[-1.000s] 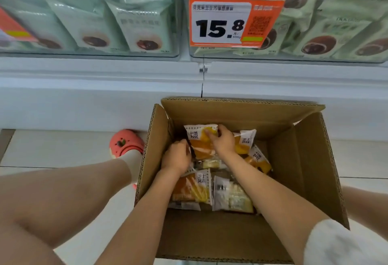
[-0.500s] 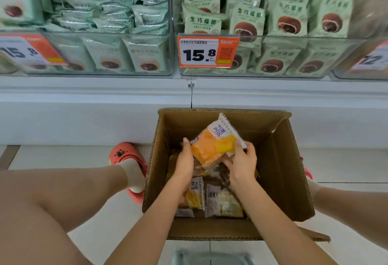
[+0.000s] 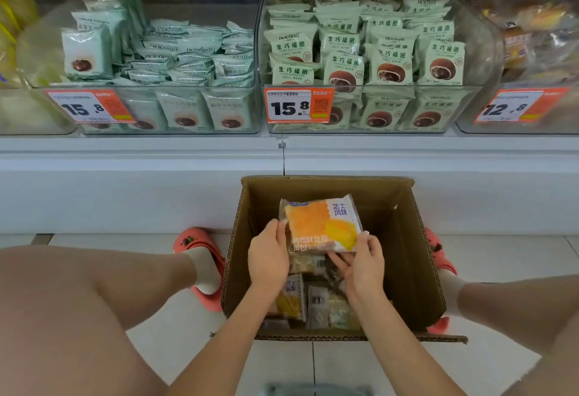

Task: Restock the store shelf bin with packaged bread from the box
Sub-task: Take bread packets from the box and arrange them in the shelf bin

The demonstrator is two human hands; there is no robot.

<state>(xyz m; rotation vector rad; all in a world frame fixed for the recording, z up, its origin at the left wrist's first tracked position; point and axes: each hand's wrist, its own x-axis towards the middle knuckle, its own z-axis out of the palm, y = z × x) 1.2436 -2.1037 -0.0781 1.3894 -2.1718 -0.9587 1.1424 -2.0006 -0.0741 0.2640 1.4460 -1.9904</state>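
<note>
Here, orange-and-yellow bread packet, face up, gripped between both hands above box.

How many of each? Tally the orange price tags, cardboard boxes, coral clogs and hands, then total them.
Orange paper price tags: 3
Brown cardboard box: 1
Coral rubber clogs: 2
Hands gripping the orange-and-white plastic bread pack: 2
Total: 8
</note>
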